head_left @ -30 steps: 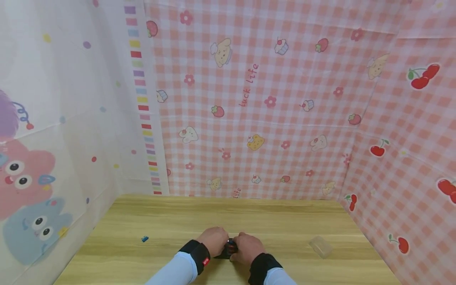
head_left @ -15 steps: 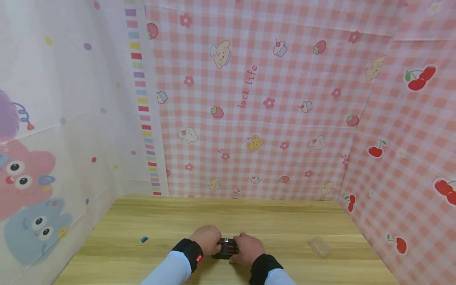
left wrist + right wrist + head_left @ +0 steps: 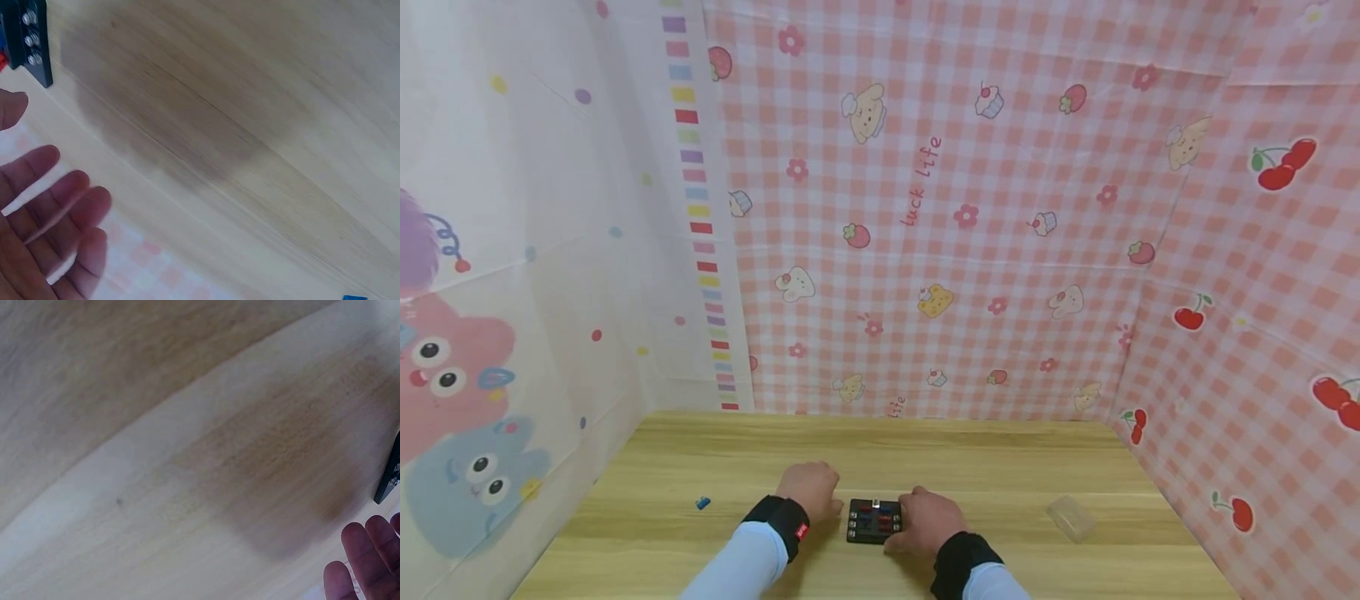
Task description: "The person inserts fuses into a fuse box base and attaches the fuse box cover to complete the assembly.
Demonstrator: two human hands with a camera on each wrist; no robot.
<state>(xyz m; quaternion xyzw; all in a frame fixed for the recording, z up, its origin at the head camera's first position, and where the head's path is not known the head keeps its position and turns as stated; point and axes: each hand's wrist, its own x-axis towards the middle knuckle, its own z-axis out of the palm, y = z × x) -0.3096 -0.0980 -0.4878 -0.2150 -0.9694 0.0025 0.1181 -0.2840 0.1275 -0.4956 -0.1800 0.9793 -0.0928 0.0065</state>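
A black fuse box (image 3: 874,522) with red and blue blade fuses and metal screw terminals lies flat on the wooden table. My right hand (image 3: 928,523) holds its right end, thumb at the near corner and forefinger at the far one. In the right wrist view the other fingers (image 3: 369,553) extend beside a dark corner of the box. My left hand (image 3: 811,490) is off to the box's left, holding nothing, its fingers loosely bent. The left wrist view shows this hand (image 3: 53,215) with spread fingers, apart from the box's screw-lined edge (image 3: 37,47).
A small blue piece (image 3: 703,502) lies on the table (image 3: 737,450) at the left. To the right is a clear plastic cover (image 3: 1071,518). Printed cloth sheets (image 3: 925,250) hang behind the table and along both sides.
My left hand has let go of the fuse box and drawn away to the left, uncovering its top. The right hand stays at the right end.
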